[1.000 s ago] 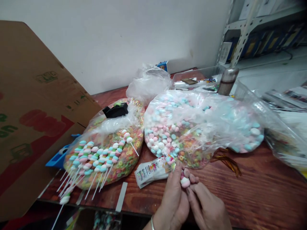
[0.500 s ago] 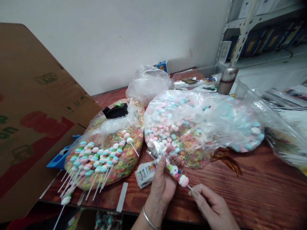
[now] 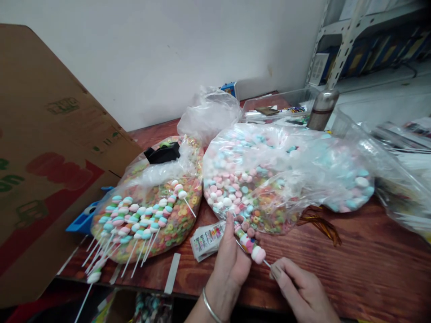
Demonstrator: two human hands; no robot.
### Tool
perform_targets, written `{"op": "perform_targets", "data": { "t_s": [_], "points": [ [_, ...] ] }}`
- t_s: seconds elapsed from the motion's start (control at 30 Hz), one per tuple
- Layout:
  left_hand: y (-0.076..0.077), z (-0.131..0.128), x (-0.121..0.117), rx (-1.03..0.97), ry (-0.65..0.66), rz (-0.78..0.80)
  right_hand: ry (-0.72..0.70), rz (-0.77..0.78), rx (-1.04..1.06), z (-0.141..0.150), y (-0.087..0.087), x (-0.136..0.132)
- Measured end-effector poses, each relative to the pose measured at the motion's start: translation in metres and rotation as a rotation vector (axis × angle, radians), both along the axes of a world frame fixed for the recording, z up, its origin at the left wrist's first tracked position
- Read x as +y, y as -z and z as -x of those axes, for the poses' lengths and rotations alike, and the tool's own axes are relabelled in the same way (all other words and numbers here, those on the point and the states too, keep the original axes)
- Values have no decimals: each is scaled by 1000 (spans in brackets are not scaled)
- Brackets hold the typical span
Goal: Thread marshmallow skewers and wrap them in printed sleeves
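Observation:
A candy skewer (image 3: 258, 254) of pink, white and green pieces on a white stick sits between my hands above the table. My left hand (image 3: 232, 262) is closed around its upper part, thumb on the near side and fingertips curling over the far side. Clear plastic shows by the thumb, but its extent is hard to make out. My right hand (image 3: 296, 282) pinches the lower end of the stick between thumb and fingers. Just left of my left hand lies a stack of printed labels (image 3: 206, 242).
Finished-looking skewers (image 3: 141, 220) lie on a bag of ring-shaped candy (image 3: 182, 224), with a black tape dispenser (image 3: 163, 154) behind. A large bag of pastel candy (image 3: 269, 152) fills the middle. A cardboard box (image 3: 60, 170) stands left; twist ties (image 3: 321, 224) and a bottle (image 3: 322, 110) are right.
My left fingers have curled further over the upper part of the skewer, and the plastic above them shows less. My right hand keeps its pinch on the stick. The view has shifted slightly.

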State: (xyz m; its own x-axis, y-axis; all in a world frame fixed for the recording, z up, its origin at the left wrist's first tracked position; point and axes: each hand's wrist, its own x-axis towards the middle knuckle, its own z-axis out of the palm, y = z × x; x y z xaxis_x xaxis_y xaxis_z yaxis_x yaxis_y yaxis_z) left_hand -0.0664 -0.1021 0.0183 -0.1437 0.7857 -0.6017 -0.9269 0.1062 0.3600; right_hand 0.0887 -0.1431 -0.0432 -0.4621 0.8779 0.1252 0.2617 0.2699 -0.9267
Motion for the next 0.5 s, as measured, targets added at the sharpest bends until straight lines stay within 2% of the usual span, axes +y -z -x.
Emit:
{"op": "perform_targets", "data": {
  "t_s": [0.03, 0.1, 0.17, 0.27, 0.33, 0.43, 0.5],
  "points": [
    [1, 1, 0, -9, -4, 3, -40, 90, 33, -1, -3, 1],
    [2, 3, 1, -21, -27, 17, -97, 163, 81, -1, -8, 1],
    [2, 3, 2, -24, -58, 26, -97, 171, 97, 0, -9, -2],
    [0, -1, 3, -22, -106, 14, -5, 98, 53, 5, -5, -7],
    [-1, -7, 2, 2, -121, 8, 50, -97, -23, 8, -2, -8],
    [-3, -15, 1, 54, -120, 18, 138, -612, -191, 10, 2, -5],
    [-2, -15, 1, 53, -121, 26, 184, -842, -295, 11, 3, -3]
  ]
}}
